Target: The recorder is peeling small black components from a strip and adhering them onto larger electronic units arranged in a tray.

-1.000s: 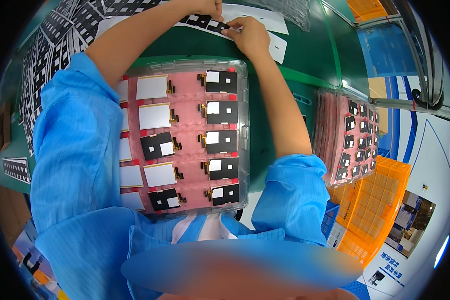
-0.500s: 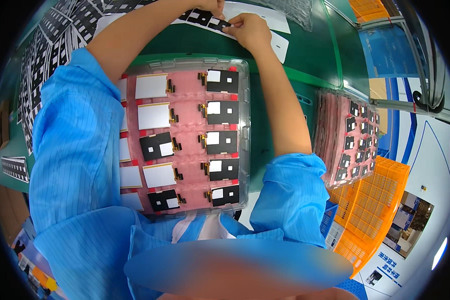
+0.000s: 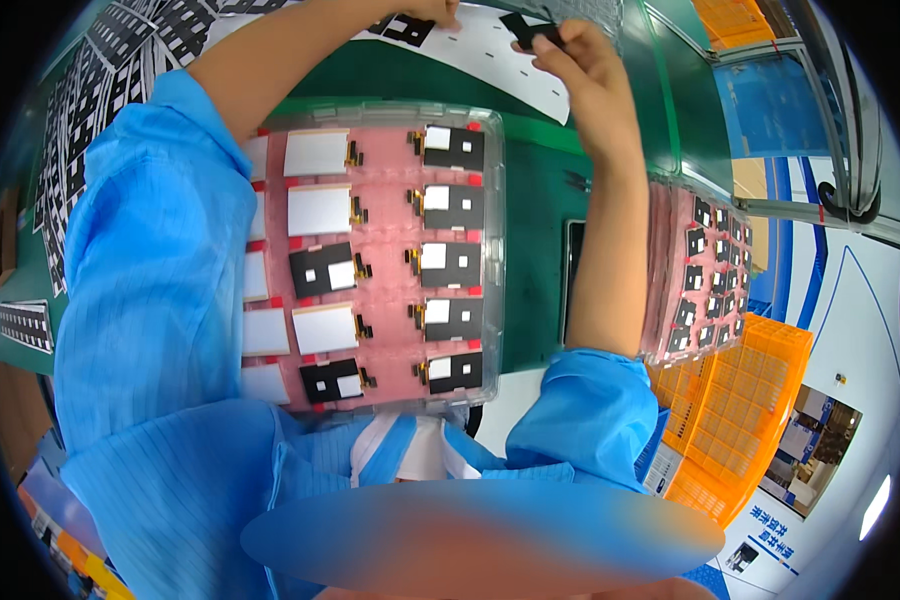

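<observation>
Pinched in my right hand is a black adhesive cutout, held up over the right part of a white backing sheet. More black cutouts remain stuck on that sheet's left part. My left hand rests at the sheet beside them, fingers curled and partly cut off by the top edge; what they grip is hidden. In front of me, a clear tray with pink lining holds rows of white flat panels with small flex connectors. Several panels carry black cutouts.
Stacked sheets of black cutouts cover the table's far left, with a single strip nearer. Right of my forearm stands a stack of pink-lined trays. An orange crate is beyond it. A dark flat device lies partly under my forearm.
My right hand has lifted away to the right with a black cutout peeled from the sheet, baring more white backing. My left hand stays at the sheet. The view has shifted slightly.
</observation>
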The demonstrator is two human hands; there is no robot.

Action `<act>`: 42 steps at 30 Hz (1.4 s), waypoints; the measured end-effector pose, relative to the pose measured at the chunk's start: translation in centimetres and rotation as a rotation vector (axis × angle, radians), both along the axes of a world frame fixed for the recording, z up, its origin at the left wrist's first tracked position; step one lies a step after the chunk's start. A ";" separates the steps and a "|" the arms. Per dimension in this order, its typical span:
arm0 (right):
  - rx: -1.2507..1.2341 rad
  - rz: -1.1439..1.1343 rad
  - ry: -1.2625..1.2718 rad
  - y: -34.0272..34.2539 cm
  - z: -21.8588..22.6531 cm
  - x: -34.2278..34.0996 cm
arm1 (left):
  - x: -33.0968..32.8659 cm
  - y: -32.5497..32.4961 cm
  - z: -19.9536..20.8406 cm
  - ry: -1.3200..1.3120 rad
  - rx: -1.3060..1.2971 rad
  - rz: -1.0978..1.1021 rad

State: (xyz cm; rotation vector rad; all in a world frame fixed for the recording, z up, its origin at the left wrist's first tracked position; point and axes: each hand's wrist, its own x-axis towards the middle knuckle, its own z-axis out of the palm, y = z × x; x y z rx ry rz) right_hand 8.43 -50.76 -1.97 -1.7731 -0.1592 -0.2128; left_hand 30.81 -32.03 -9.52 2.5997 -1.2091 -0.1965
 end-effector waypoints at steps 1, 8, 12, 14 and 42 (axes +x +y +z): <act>0.002 0.006 0.017 0.1 0.5 -1.2 | -0.4 0.8 0.2 0.111 -0.043 0.031; -0.108 0.164 -0.189 2.0 6.4 -11.1 | -9.8 9.0 11.7 -0.034 -0.483 -0.107; -0.338 0.414 -0.190 6.6 8.0 -13.7 | -23.6 17.3 14.7 0.002 -0.452 0.083; -0.336 0.475 -0.152 9.0 8.0 -13.9 | -24.1 19.3 7.2 0.213 -1.369 -0.683; -0.561 0.541 0.276 16.5 8.1 -14.1 | -32.5 18.3 3.5 -0.401 -1.252 -0.485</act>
